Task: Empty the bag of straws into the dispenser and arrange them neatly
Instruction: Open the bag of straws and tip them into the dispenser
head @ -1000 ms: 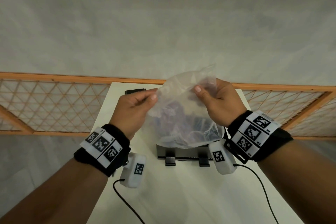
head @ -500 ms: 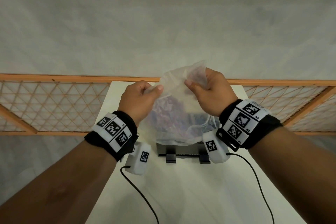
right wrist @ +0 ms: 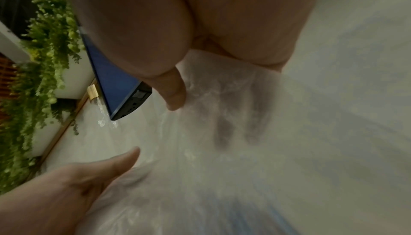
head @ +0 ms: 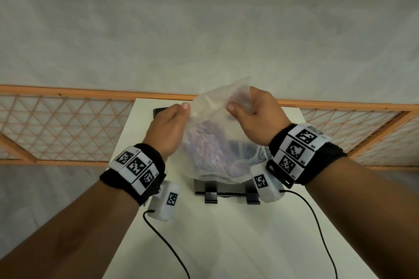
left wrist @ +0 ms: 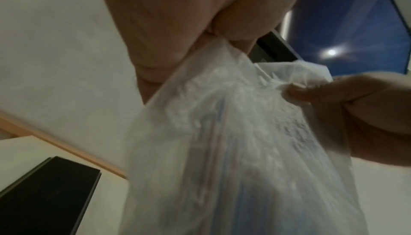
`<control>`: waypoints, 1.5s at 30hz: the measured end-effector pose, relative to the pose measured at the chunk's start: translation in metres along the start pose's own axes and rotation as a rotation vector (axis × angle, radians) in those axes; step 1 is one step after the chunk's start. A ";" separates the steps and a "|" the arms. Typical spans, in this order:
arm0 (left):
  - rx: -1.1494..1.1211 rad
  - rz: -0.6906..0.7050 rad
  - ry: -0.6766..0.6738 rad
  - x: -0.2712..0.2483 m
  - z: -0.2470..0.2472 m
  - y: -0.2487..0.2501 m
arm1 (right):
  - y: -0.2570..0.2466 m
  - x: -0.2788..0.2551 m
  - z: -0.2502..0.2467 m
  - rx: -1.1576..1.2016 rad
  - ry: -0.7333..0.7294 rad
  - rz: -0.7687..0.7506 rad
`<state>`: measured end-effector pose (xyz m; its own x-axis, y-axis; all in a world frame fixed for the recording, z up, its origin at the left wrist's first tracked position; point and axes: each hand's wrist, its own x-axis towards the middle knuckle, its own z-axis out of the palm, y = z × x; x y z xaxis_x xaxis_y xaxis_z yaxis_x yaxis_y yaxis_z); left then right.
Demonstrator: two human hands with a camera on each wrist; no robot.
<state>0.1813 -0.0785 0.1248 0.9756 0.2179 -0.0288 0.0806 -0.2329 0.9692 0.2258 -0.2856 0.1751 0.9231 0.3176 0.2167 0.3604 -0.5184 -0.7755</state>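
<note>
Plastic bag [head: 217,142] (straws inside) had risen as our left hand [head: 169,129] and right hand [head: 256,120], both pinching its mouth, closed together; unopened, we judged.

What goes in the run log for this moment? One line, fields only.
phase: opening bag | left hand: pinches bag top | right hand: pinches bag top | straws: inside bag | dispenser: below bag

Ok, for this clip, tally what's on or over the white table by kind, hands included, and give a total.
Hands: 2, left hand and right hand, both pinching the bag's top.
Translucent plastic bag of straws: 1; straws inside too blurred to count.
Black dispenser: 1.
Flat black object behind the left hand: 1.
Total: 5
</note>
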 end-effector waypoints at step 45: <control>-0.127 0.247 0.144 -0.021 0.006 0.077 | -0.064 0.003 -0.051 0.257 0.033 -0.140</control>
<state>0.1678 -0.1066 0.1982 0.9226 0.3036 0.2379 -0.1906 -0.1773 0.9655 0.2124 -0.2913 0.2557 0.8720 0.3440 0.3482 0.4429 -0.2518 -0.8605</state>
